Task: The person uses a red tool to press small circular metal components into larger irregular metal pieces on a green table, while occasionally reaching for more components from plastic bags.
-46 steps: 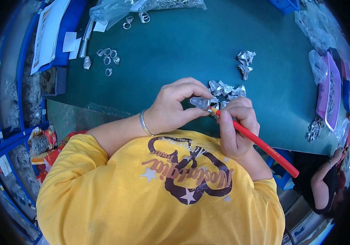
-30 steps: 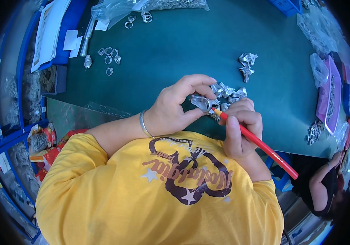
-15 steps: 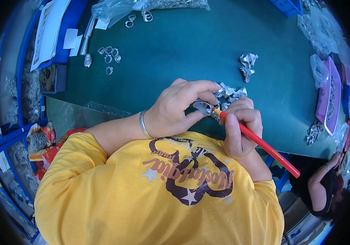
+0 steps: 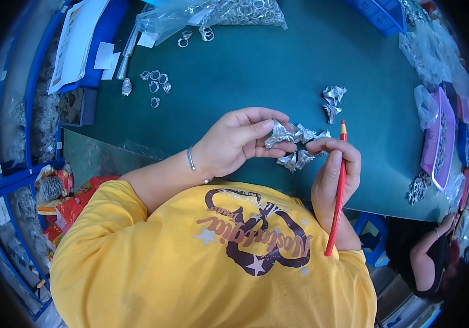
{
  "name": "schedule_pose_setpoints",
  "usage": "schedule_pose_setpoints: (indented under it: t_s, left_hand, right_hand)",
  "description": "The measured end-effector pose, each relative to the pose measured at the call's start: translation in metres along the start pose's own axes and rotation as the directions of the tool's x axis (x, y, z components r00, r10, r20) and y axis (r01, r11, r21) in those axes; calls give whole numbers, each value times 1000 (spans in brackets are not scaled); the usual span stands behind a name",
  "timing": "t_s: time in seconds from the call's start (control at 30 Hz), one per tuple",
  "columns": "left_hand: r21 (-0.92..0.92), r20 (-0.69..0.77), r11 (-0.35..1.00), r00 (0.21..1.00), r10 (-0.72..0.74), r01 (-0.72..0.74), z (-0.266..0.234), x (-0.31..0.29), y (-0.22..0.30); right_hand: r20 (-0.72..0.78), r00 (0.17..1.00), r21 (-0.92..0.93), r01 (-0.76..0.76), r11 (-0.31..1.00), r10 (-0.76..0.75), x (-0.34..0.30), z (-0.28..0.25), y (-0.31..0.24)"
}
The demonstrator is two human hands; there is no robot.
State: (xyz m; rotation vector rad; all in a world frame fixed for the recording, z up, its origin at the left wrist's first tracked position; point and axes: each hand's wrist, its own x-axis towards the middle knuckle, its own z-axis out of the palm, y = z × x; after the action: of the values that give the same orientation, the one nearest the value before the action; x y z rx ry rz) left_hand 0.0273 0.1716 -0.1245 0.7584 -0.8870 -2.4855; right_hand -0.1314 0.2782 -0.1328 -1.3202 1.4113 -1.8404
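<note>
My left hand [image 4: 240, 134] is closed, pinching an ornate silver-coloured metal ring [image 4: 278, 134] between thumb and fingers. Just beyond and below it lies a small cluster of similar silver rings [image 4: 302, 159] on the green table [image 4: 245, 71]. A red pencil [image 4: 337, 210] rests in my right hand [image 4: 335, 169], its yellow-banded tip pointing away from me and its other end toward my shirt. The right index fingertip is close to the cluster; whether it touches a ring I cannot tell. Farther off to the right, two more ornate rings [image 4: 333, 103] lie together.
Several plain-banded rings [image 4: 154, 86] are scattered at the left. A clear bag of rings [image 4: 251, 12] lies at the far edge, a blue bin [image 4: 379, 15] at far right. A purple basket [image 4: 437, 142] stands at the right edge. Another person's arm [image 4: 426, 257] shows at lower right.
The pencil tip has come away from the ring in my left hand and swung upright. My left hand has turned the ring over, nearer the cluster. The whole view has shifted slightly.
</note>
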Motion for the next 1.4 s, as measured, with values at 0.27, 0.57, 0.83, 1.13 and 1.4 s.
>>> schedule_pose_setpoints:
  t_s: [0.27,0.57,0.83,1.13,1.4]
  left_hand:
    - [-277,71,955,994,-88,104,-8,-2,-6]
    - [360,530,-574,-346,775,-735,31,57,190]
    - [808,401,-72,456,795,-585,-19,125,296]
    - [684,723,-410,488,488,-603,34,46,94]
    - [831,462,152,816,346,-535,-15,49,-14]
  right_hand:
    - [-27,990,50,-137,989,139,-5,1,-1]
    - [-88,985,55,-147,988,152,-4,-2,-4]
    - [-127,979,55,-151,987,157,-14,-13,-4]
    - [-137,978,28,-156,987,159,-8,-21,-1]
    - [-72,982,-20,-177,984,175,-3,-13,6]
